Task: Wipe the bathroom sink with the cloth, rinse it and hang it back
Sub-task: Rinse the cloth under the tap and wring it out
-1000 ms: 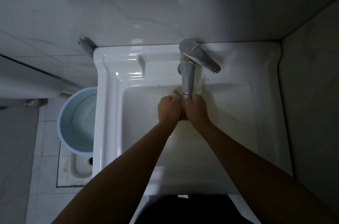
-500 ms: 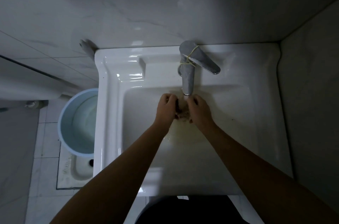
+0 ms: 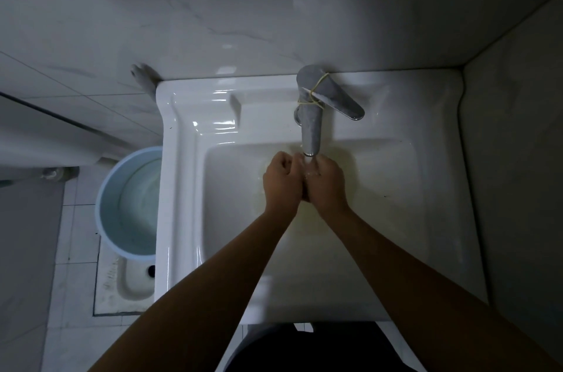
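Observation:
A white rectangular sink [image 3: 182, 188] fills the middle of the view. Its steel faucet [image 3: 310, 127] has a yellow rubber band around the lever, and water runs from the spout. My left hand [image 3: 281, 182] and my right hand [image 3: 327, 185] are pressed together in the basin right under the spout. Both are closed around a small brownish cloth [image 3: 308, 172]. Only a sliver of the cloth shows between the fingers, in the water stream. Yellowish water spreads over the basin floor around my hands.
A light blue bucket [image 3: 128, 204] with water in it stands on the floor, left of the sink. A white floor fixture with a drain hole [image 3: 134, 280] lies in front of it. Marble wall tiles rise behind the sink, and a wall [image 3: 518, 188] closes the right side.
My hands parted slightly half a second ago, showing the cloth, and have pressed together again under the spout. The faucet lever has not moved.

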A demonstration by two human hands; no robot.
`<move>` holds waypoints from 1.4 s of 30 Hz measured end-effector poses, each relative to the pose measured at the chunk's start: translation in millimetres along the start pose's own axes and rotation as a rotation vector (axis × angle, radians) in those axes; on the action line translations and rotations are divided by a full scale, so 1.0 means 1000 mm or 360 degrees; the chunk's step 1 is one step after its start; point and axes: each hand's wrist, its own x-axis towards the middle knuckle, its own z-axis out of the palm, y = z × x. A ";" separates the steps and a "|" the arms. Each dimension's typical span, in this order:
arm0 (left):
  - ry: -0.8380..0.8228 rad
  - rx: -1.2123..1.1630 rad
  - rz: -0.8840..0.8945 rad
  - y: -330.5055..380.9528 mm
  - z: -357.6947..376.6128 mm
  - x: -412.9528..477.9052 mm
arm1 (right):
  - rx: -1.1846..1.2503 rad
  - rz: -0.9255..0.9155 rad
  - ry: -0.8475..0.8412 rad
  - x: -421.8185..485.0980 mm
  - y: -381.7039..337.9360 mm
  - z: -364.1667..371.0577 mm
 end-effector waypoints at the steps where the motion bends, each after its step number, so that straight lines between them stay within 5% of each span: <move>1: -0.0033 -0.0044 -0.0020 0.001 -0.002 0.000 | -0.0008 -0.0067 0.0025 0.001 0.000 -0.003; 5: -0.0307 -0.0168 -0.0319 -0.001 -0.011 0.005 | 0.0022 -0.0238 0.0080 0.004 0.001 -0.013; 10: -0.0444 -0.0631 -0.0641 -0.010 -0.023 0.009 | 0.0014 -0.0280 -0.0169 0.006 0.006 -0.021; 18: -0.0627 -0.0794 -0.0571 0.002 -0.030 0.008 | -0.0055 -0.0292 -0.0422 -0.005 -0.003 -0.043; 24: -0.0310 -0.0595 -0.0609 -0.014 -0.051 -0.003 | 0.0121 -0.0430 -0.0069 -0.015 -0.047 -0.086; 36: -0.0394 -0.0571 -0.0360 -0.004 -0.114 -0.058 | 0.0529 -0.0194 0.0027 -0.009 -0.089 -0.101; 42: -0.0394 -0.0887 -0.0369 0.009 -0.122 -0.081 | 0.0482 -0.0033 0.0031 -0.012 -0.071 -0.104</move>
